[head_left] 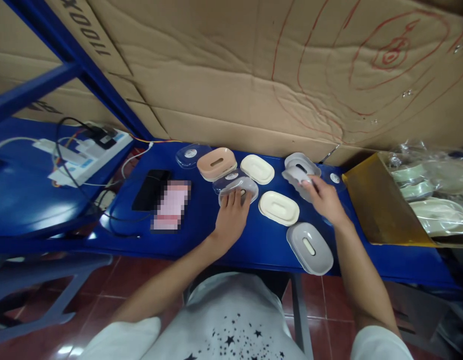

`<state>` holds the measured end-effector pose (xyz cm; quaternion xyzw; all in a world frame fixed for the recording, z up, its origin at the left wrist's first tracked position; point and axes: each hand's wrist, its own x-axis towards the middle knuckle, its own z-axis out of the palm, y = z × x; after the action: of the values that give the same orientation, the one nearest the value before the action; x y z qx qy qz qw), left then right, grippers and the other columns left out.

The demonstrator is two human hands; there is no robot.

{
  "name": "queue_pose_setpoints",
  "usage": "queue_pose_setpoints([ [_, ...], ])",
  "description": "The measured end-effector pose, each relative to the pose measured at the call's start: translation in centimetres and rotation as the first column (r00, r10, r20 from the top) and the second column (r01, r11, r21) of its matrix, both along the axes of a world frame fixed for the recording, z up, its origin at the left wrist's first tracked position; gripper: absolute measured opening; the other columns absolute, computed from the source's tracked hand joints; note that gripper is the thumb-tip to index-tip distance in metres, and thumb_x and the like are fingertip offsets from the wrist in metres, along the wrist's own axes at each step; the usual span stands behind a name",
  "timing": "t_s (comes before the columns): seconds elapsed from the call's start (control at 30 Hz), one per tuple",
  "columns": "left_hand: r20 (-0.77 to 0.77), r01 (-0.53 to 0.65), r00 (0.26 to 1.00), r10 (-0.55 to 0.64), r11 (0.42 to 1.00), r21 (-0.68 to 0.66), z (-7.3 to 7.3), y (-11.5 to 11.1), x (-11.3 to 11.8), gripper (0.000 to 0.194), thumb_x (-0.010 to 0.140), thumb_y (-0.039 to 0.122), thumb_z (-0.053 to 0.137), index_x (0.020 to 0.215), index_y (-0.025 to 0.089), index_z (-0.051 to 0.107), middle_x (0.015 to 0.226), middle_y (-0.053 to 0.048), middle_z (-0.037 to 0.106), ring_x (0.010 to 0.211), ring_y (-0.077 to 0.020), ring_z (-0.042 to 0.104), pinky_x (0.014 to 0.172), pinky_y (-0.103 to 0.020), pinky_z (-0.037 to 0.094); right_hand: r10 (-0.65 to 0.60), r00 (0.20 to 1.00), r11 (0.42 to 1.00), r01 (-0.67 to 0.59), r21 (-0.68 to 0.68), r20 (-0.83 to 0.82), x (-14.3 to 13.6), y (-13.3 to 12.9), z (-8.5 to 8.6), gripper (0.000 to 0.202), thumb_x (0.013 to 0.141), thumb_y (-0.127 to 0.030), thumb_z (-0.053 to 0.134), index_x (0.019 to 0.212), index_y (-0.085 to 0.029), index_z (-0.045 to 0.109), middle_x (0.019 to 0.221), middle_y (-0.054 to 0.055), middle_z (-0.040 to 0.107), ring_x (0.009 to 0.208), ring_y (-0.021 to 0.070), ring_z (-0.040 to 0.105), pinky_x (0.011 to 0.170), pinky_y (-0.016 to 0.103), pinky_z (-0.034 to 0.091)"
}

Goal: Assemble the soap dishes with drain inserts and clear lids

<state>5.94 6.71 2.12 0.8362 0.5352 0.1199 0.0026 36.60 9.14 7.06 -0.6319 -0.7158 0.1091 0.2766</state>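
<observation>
My left hand (232, 215) reaches over the near rim of a grey oval soap dish (250, 186) and grips it, fingertips inside near its slot. My right hand (325, 197) pinches a grey dish part (296, 175), held tilted. Just behind that part lies another grey soap dish (304, 161). Between the hands are two cream oval trays, one farther back (258, 169) and one nearer (279, 208). Close to the table's front edge rests a grey soap dish (312, 250) with a cream piece showing through its slot. A peach soap dish (216, 162) sits on a cream base at the back left.
Clear plastic lids (192, 156) with round labels lie among the dishes. A black phone (151, 190) and a pixelated pink item (171, 206) are on the blue table at left, near a power strip (92, 157) with cables. At right stands a carton (377, 200) of wrapped green dishes.
</observation>
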Motion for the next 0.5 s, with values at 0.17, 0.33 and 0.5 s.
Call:
queue_pose_setpoints([
  [0.17,0.056,0.046,0.997,-0.046,0.999,-0.003,1.2,0.4,0.0,0.039,0.109,0.020,0.053,0.145,0.017,0.067,0.145,-0.019,0.072,0.130,-0.0363,0.071,0.111,-0.053,0.053,-0.248,0.957,0.951,0.210,0.226,0.153,3.4,0.2,-0.4,0.055,0.111,-0.059,0.044,0.134,-0.017,0.071,0.116,0.019,0.081,0.105,0.0363,0.075,0.093,0.049,0.056],
  [0.33,0.210,0.059,0.976,-0.054,0.998,-0.018,2.9,1.1,-0.6,0.032,0.114,0.031,0.047,0.136,0.020,0.067,0.124,-0.013,0.082,0.114,-0.0300,0.077,0.097,-0.045,0.058,-0.150,0.929,0.976,0.083,0.203,0.339,3.4,-1.1,-0.3,0.049,0.110,-0.045,0.051,0.149,-0.018,0.065,0.154,0.021,0.066,0.139,0.0427,0.061,0.111,0.062,0.048],
  [0.5,0.281,0.045,0.959,-0.026,0.997,-0.061,3.5,1.5,-0.7,0.023,0.112,0.031,0.049,0.123,0.020,0.066,0.113,-0.012,0.082,0.106,-0.0311,0.078,0.094,-0.045,0.056,0.125,0.946,0.989,-0.141,0.035,0.300,0.0,-8.2,0.9,0.043,0.113,-0.044,0.050,0.150,-0.027,0.063,0.146,0.012,0.072,0.135,0.0346,0.066,0.111,0.055,0.049],
])
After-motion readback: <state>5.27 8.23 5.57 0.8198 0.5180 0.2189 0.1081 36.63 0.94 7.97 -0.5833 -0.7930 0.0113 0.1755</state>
